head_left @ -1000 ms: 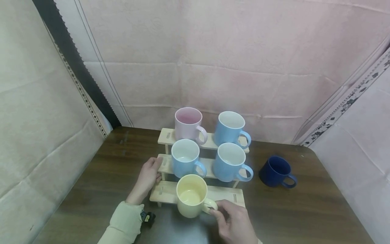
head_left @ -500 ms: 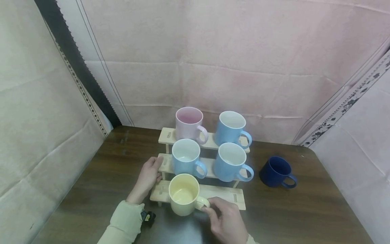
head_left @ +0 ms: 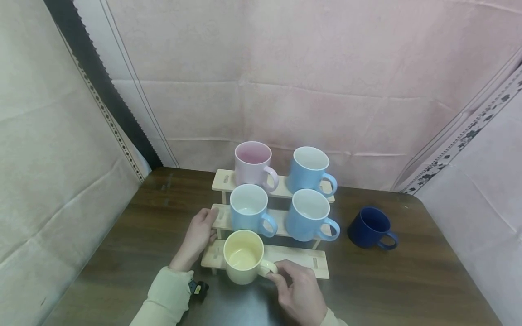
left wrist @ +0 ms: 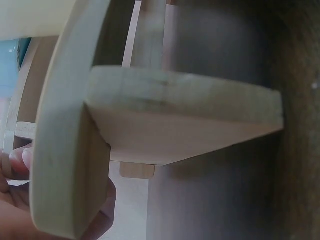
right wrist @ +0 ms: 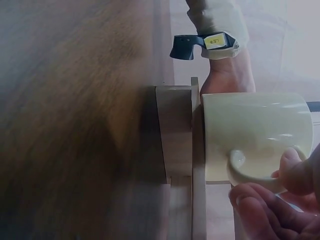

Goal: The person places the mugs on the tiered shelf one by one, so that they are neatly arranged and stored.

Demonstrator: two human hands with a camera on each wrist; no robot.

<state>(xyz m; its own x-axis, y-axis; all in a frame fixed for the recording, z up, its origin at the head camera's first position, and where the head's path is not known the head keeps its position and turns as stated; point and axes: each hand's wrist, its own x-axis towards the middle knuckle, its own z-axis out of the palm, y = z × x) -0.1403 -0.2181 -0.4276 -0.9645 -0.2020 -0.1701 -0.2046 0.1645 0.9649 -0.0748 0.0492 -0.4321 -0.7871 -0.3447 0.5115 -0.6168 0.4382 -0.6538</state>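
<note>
My right hand (head_left: 299,289) pinches the handle of a pale yellow mug (head_left: 244,258) between thumb and fingers. That mug stands upright at the left part of the bottom shelf of a three-step wooden rack (head_left: 291,258); in the right wrist view, the yellow mug (right wrist: 257,130) has its base against the shelf board. At the rack's left end, my left hand (head_left: 197,233) grips the middle shelf, thumb near its top. In the left wrist view, a shelf end hides part of the left hand's fingers (left wrist: 15,200).
Two light blue mugs, left (head_left: 248,209) and right (head_left: 308,215), stand on the middle shelf. A pink mug (head_left: 252,164) and another light blue mug (head_left: 308,170) occupy the top one. To the right, a dark blue mug (head_left: 369,227) sits on the brown table (head_left: 416,267).
My right hand has carried the yellow mug leftward along the bottom shelf, most of it in the first half second. The left hand keeps its place on the rack.
</note>
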